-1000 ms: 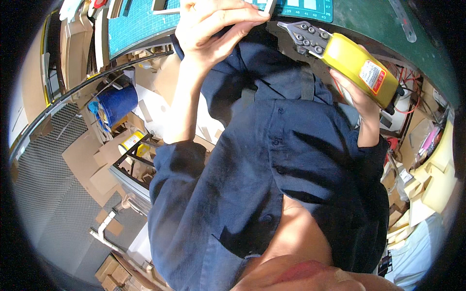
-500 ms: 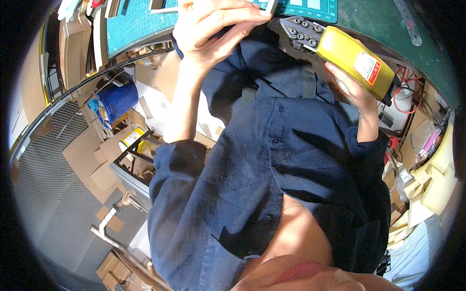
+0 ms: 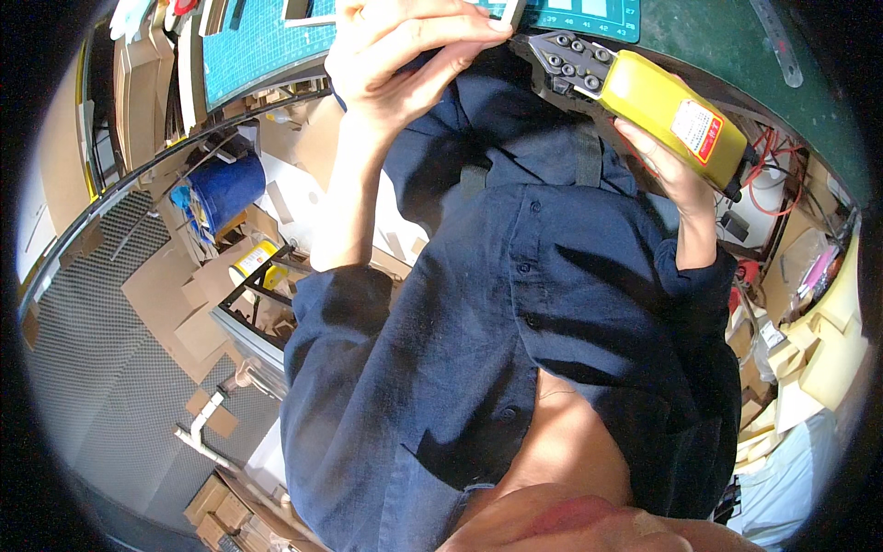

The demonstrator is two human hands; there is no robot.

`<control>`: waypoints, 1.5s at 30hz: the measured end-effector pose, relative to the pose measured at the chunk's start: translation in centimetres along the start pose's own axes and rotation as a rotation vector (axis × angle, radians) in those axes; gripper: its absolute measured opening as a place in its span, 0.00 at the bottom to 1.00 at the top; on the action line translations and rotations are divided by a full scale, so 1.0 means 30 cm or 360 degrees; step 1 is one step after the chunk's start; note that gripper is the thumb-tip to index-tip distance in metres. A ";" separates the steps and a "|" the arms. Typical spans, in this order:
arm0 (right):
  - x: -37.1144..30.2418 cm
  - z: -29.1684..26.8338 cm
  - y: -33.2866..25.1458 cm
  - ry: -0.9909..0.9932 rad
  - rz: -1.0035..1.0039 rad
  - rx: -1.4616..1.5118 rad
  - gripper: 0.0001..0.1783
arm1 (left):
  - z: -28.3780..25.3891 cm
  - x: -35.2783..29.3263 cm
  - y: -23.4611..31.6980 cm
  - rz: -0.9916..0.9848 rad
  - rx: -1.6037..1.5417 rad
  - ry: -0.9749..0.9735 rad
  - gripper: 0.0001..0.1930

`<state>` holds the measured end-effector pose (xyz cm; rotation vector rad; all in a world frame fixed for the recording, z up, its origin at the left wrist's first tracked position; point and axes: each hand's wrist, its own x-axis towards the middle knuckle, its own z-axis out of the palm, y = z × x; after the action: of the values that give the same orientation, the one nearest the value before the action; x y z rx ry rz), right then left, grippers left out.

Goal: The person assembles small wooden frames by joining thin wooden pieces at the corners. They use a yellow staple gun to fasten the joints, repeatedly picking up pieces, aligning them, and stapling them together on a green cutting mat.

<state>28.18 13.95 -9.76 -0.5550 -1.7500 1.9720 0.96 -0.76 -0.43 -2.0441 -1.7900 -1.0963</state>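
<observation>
The yellow tool (image 3: 670, 115) sits high in the head view, gripped in my right hand (image 3: 664, 166) with its grey, bolted metal head (image 3: 566, 57) pointing left toward the edge of the green mat (image 3: 736, 46). My right hand is clenched round the yellow body from underneath, fingers wrapped under it, a black cable trailing off the back end by the red wires (image 3: 782, 179). My left hand (image 3: 405, 60) is raised just beside the tool's head, fingers curled and pinched together at the tips against a thin, pale sheet edge (image 3: 504, 13) at the top rim; whether it truly grips that sheet or only rests on it I cannot tell, as the frame cuts it off. Tool head and left fingertips are close, nearly touching. Below them my dark blue shirt (image 3: 515, 313) fills the middle, and off to the left lie a blue tub (image 3: 225, 189), cardboard scraps (image 3: 175, 304) and a teal cutting mat (image 3: 262, 46). I judge the step in hand to be lining the tool's head up with the piece my left fingers steady. The next move would call for holding that piece dead still and keeping my fingertips clear of the metal head as it closes in.
</observation>
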 end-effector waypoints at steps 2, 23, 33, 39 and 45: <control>0.001 -0.001 0.008 -0.0012 -0.0082 0.0012 0.37 | 0.004 -0.003 0.002 -0.0030 -0.0044 0.0015 0.13; 0.000 0.027 0.016 0.0042 -0.0081 0.0367 0.26 | 0.004 -0.017 -0.013 0.0000 0.0084 0.0030 0.09; 0.000 0.019 -0.009 -0.0061 -0.0104 -0.0149 0.30 | 0.004 0.019 0.011 0.0024 -0.0089 0.0055 0.10; 0.006 0.006 -0.020 -0.0131 -0.0270 -0.0485 0.34 | -0.003 0.015 0.000 0.0012 -0.0120 0.0015 0.13; 0.002 -0.007 -0.009 -0.0171 -0.0575 -0.0773 0.28 | 0.021 0.012 -0.009 0.0013 -0.0280 0.0125 0.14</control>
<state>28.26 14.17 -9.51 -0.2552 -2.2293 1.3565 0.96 -0.04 -0.72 -2.0698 -1.7003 -1.3559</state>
